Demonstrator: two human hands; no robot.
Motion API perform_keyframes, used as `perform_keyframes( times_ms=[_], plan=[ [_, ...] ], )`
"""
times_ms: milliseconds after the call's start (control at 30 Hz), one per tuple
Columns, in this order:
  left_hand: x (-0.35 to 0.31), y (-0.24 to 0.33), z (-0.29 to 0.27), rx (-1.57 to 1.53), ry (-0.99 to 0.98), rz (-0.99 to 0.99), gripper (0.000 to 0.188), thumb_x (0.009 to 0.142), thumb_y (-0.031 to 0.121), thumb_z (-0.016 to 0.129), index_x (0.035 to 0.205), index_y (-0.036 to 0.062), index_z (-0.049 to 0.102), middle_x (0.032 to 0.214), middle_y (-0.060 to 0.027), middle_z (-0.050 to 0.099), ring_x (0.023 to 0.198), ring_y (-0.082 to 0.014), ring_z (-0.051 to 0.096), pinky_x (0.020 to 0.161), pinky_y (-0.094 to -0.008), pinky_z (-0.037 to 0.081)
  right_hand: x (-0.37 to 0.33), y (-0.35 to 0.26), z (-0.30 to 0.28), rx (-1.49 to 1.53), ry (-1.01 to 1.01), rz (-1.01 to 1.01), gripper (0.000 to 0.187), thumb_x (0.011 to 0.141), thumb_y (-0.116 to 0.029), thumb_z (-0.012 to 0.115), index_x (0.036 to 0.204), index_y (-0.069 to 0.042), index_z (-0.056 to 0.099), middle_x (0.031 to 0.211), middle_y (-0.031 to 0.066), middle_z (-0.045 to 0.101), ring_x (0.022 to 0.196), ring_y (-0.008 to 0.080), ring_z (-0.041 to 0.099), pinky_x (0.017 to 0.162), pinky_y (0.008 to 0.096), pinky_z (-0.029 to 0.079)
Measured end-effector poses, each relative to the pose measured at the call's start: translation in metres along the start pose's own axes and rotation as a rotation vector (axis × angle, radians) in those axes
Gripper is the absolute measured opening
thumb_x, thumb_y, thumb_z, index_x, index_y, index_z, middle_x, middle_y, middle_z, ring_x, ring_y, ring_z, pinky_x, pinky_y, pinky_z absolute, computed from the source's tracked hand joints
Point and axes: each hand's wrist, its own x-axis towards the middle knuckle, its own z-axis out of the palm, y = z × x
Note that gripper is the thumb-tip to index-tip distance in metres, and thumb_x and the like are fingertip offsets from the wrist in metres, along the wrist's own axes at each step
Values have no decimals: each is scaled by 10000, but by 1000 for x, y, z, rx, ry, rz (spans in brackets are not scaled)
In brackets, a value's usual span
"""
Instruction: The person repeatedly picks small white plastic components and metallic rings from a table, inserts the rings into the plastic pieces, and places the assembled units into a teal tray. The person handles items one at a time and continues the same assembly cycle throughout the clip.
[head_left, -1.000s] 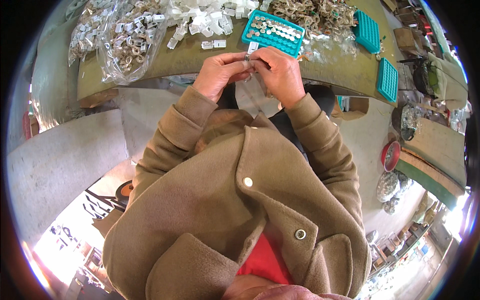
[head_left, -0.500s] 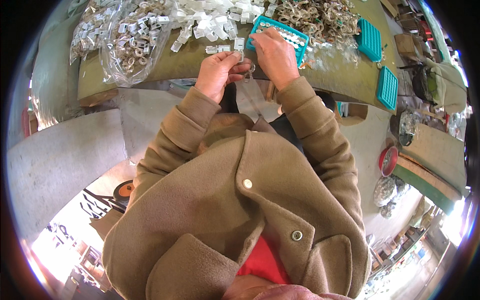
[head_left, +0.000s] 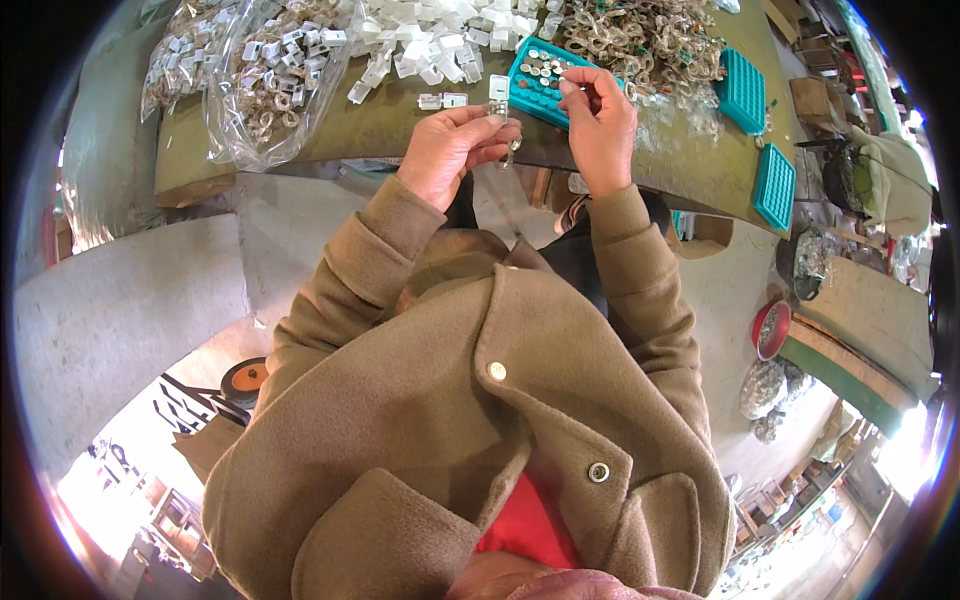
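Observation:
My left hand is closed in a pinch round a small white plastic battery case, which stands up past the fingertips. A clear coiled wire hangs below those fingers. My right hand is over the near right part of a teal tray, its thumb and forefinger brought together. Whatever lies between them is too small to make out. Silver button cells lie in the tray, and its near left pockets show bare teal. Beside my left hand, more white cases lie on the table.
White cases are heaped at the back. A clear bag of cases with coiled wires lies to the left. Behind the tray is a pile of coiled wires. Two more teal trays lie toward the right edge of the table.
My right hand has moved right from the tray's left end, uncovering cells there. My left hand has shifted slightly right, and the case now shows more clearly above its fingers.

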Motion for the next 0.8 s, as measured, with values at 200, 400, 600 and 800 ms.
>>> perform_keyframes(
  times_ms=[200, 400, 600, 800],
  plan=[
    [-6, -4, 10, 12, -94, -29, 223, 950, 139, 611, 1115, -9, 627, 1029, -88, 696, 915, -117, 675, 781, -222, 558, -34, -23, -3, 89, -93, -81, 118, 838, 13, 665, 946, -16, 630, 843, 38, 619, 716, 122, 590, 658, 256, 493],
    [-13, -11, 18, 23, -119, -48, 204, 941, 137, 628, 1094, 4, 652, 999, -61, 690, 860, -101, 661, 768, -218, 547, -42, -23, -5, -185, 4, -411, 136, 793, 16, 701, 899, -41, 637, 852, 69, 646, 754, 213, 624, 679, 310, 498],
    [-15, -18, 21, -2, -71, -13, 238, 929, 110, 640, 1133, -12, 653, 1001, -61, 685, 870, -105, 656, 786, -230, 543, -46, -21, -9, -262, -42, -523, 141, 781, 33, 647, 898, -44, 627, 864, 86, 652, 783, 290, 613, 707, 361, 492],
    [-16, -30, 27, 47, 13, 152, 298, 906, 64, 658, 1192, -16, 642, 1048, -69, 684, 896, -122, 658, 806, -248, 550, -44, -23, -15, -192, -158, -424, 141, 770, 52, 618, 877, -40, 603, 828, 92, 628, 772, 286, 606, 715, 364, 488]
  ],
)
